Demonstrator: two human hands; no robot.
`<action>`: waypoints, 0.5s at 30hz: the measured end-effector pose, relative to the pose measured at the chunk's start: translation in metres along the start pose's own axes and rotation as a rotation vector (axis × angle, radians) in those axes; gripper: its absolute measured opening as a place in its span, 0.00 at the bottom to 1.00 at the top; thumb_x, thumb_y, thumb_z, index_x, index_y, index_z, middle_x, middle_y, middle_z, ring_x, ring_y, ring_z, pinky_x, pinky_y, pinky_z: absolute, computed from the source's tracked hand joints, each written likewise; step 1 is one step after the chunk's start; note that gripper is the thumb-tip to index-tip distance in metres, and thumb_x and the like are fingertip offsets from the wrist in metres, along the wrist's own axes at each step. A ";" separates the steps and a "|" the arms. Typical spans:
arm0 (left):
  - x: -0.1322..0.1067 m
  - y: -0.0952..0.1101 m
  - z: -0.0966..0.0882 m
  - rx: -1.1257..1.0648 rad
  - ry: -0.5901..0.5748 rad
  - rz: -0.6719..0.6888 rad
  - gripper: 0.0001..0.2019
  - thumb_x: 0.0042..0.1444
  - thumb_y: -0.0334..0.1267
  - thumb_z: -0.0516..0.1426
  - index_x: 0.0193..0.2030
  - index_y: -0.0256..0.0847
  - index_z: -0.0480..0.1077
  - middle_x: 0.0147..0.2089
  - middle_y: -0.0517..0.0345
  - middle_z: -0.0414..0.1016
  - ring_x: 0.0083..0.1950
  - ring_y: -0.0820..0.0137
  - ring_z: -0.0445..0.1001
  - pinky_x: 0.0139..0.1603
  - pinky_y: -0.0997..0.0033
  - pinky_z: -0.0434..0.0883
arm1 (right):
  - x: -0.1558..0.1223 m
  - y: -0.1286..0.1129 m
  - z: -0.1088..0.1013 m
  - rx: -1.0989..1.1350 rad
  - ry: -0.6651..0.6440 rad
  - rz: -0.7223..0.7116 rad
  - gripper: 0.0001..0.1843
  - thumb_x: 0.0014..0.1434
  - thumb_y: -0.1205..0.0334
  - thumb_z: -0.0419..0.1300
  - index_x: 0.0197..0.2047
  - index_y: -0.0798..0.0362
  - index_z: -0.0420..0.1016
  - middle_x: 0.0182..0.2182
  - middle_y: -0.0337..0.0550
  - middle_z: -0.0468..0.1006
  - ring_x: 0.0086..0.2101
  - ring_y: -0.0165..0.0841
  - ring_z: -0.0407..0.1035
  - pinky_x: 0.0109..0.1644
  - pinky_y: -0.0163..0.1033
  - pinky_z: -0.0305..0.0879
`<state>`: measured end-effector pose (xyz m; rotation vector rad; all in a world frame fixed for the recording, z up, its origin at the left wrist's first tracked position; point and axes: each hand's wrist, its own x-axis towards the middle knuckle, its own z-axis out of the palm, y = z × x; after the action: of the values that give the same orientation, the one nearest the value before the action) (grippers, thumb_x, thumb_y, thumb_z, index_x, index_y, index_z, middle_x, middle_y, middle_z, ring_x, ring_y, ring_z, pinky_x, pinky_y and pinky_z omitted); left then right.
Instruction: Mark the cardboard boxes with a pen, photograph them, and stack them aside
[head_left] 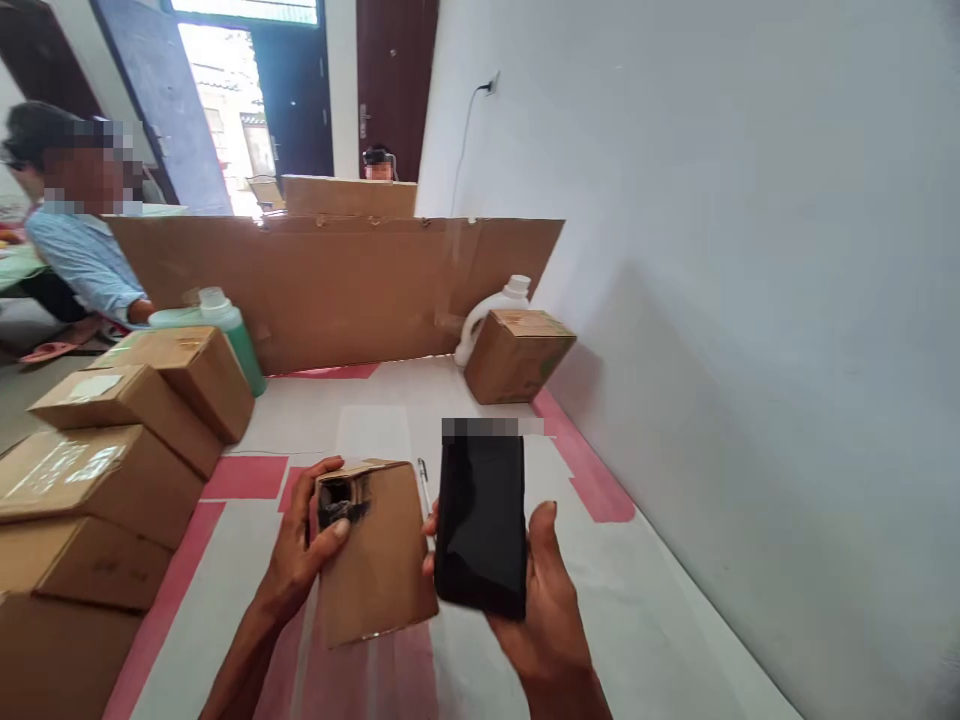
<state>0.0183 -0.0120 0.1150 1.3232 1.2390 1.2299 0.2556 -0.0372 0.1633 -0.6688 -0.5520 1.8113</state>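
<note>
A white tabletop [360, 400] with pink patches runs along a pale wall [750, 250], with a cardboard divider [337, 280] standing at its far edge. Near the front edge, the left hand [296, 550] grips a small cardboard box [382, 560], thumb by its torn, blackened corner. Just beside the box, the right hand [551, 600] is closed around a black phone [482, 525] with a dark screen. Stacked boxes [97, 470] line the left edge. A green bottle [236, 335] and a white jug [495, 305] stand by the divider.
</note>
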 end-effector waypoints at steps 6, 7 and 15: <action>0.016 -0.005 -0.004 -0.028 -0.001 -0.039 0.36 0.54 0.61 0.61 0.65 0.45 0.63 0.61 0.48 0.73 0.61 0.48 0.71 0.57 0.55 0.70 | 0.047 -0.013 -0.104 -0.733 0.642 -0.154 0.40 0.51 0.24 0.58 0.39 0.57 0.78 0.33 0.48 0.81 0.38 0.43 0.75 0.42 0.44 0.70; 0.019 -0.004 -0.003 -0.037 -0.003 -0.040 0.35 0.55 0.60 0.61 0.64 0.45 0.64 0.61 0.48 0.73 0.63 0.47 0.70 0.58 0.55 0.70 | 0.051 -0.010 -0.118 -0.817 0.696 -0.159 0.38 0.49 0.24 0.59 0.34 0.56 0.77 0.29 0.46 0.79 0.36 0.43 0.73 0.40 0.44 0.68; 0.052 -0.008 0.000 -0.187 -0.035 -0.057 0.29 0.61 0.61 0.56 0.62 0.44 0.68 0.61 0.49 0.76 0.61 0.51 0.72 0.59 0.56 0.70 | 0.059 0.005 -0.192 -1.389 0.827 -0.140 0.36 0.46 0.22 0.49 0.27 0.48 0.71 0.24 0.51 0.74 0.34 0.52 0.72 0.42 0.55 0.67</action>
<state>0.0175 0.0400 0.1110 1.1608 1.1015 1.2445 0.3665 0.0265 0.0081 -2.0767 -1.1815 0.6343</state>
